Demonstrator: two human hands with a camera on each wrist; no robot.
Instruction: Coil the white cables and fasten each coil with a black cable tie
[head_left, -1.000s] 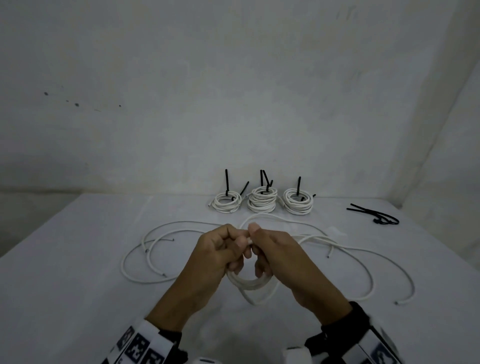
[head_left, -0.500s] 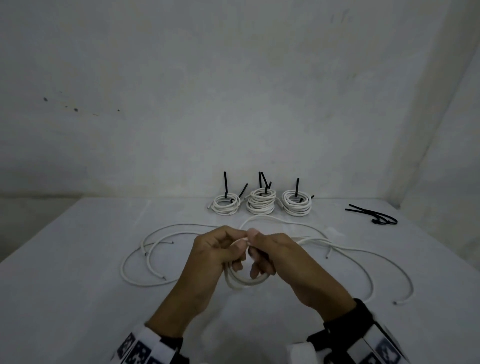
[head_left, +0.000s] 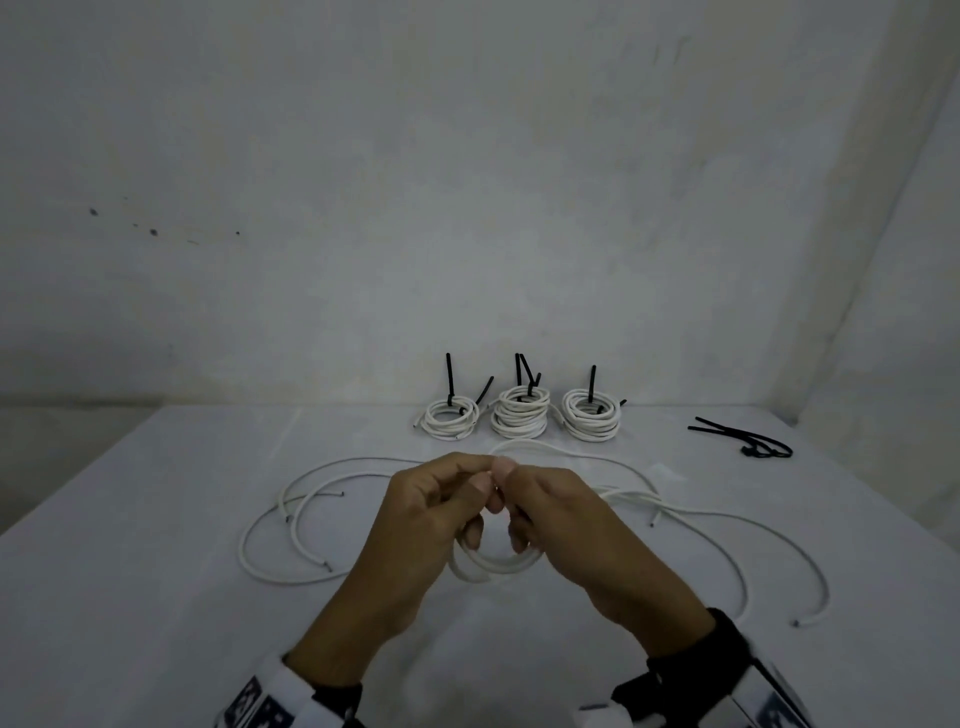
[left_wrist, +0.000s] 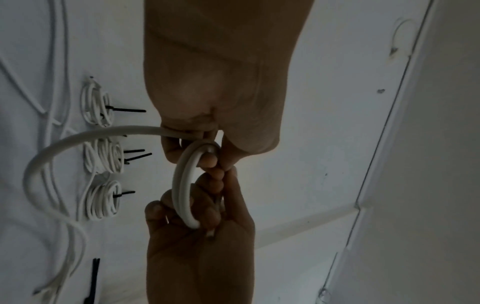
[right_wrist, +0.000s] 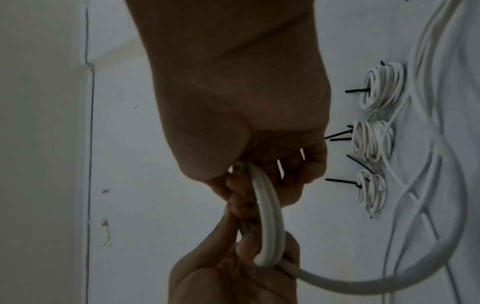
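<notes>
Both hands meet over the table's middle: the left hand (head_left: 436, 512) and right hand (head_left: 558, 512) have fingers curled round a small round coil (head_left: 491, 566) of smooth, rubbery white cable, its tail curving off toward 3 o'clock. The table (head_left: 156, 597) is matte white, set in a corner of plain, scuffed pale walls (head_left: 467, 182). At 12 o'clock stand three tied coils (head_left: 519, 418), stiff black tie ends sticking up. Spare ties (head_left: 748, 441) lie at 2 o'clock. Loose cables (head_left: 270, 525) loop at 9 o'clock and more at 3; their count is unclear.
</notes>
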